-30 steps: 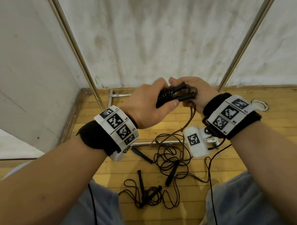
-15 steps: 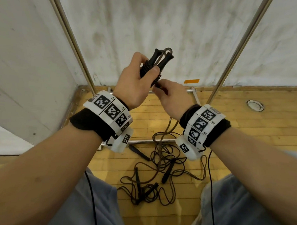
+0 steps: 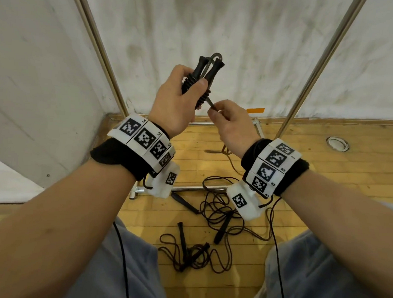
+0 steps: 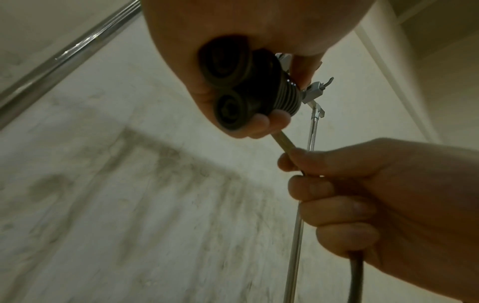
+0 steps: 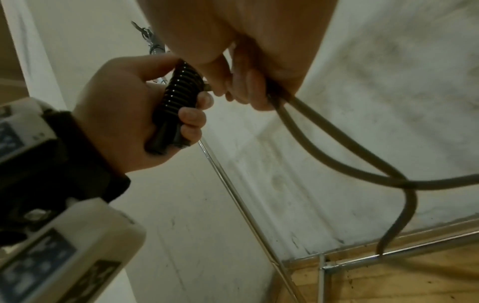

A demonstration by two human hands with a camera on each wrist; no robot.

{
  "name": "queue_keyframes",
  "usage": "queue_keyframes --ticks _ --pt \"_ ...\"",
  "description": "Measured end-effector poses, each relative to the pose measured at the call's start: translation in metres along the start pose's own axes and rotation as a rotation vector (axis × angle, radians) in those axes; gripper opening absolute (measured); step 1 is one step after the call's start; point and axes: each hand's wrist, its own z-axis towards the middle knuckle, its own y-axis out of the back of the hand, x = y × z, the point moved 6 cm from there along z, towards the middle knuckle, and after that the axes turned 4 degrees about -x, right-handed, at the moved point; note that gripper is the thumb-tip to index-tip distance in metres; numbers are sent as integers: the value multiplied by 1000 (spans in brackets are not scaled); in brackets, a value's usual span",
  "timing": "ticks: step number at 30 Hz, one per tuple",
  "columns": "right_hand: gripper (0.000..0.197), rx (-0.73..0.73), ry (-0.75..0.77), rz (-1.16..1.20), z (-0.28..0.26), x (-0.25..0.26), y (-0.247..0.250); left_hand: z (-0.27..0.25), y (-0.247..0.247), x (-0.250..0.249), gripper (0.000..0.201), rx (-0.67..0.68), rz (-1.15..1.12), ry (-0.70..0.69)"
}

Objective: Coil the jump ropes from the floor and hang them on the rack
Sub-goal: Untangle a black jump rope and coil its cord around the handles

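My left hand (image 3: 181, 99) grips the two black handles of a jump rope (image 3: 203, 77) held upright side by side, with cord wound round them in tight turns (image 5: 178, 94). Their round butt ends (image 4: 228, 82) show in the left wrist view. My right hand (image 3: 225, 118) pinches the loose cord (image 4: 283, 141) just below the handles and holds a doubled length that hangs down (image 5: 337, 160) toward the floor. Two more jump ropes lie tangled on the wooden floor, one (image 3: 220, 216) under my right wrist, one (image 3: 187, 253) nearer my knees.
The chrome rack's uprights (image 3: 99, 47) (image 3: 316, 66) rise on both sides in front of a stained white wall. Its base bars (image 3: 189, 188) lie on the floor by the ropes. A hook fitting (image 4: 314, 92) sits high on one pole. A round floor fitting (image 3: 337, 143) lies far right.
Both hands rose from chest height and the handles turned from lying sideways to standing upright. My right hand slid off the bundle down onto the loose cord below it.
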Motion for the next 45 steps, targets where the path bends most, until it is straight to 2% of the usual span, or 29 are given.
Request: queue_keyframes --ticks 4,8,11,20,29,32,34,38,45 --pt "29 25 -17 -58 2 -5 2 0 0 -1 11 30 33 -23" --pt "33 68 -117 77 6 -11 8 4 4 0 16 48 123 -57" --pt "36 58 -145 82 10 -10 17 8 7 3 16 61 177 -87" --pt "44 104 -49 -92 1 6 11 16 8 28 27 28 509 -141" --pt "46 113 -38 -196 -9 11 9 17 2 42 28 71 650 -128" --pt "43 124 11 -297 -8 13 13 19 4 47 33 88 661 -102" --pt "38 150 50 -383 -9 15 15 21 5 53 41 106 698 -74" --pt "33 153 97 -402 -12 18 21 23 8 64 36 156 854 -31" --pt "31 1 183 -365 -10 23 32 1 -27 69 26 373 938 -99"
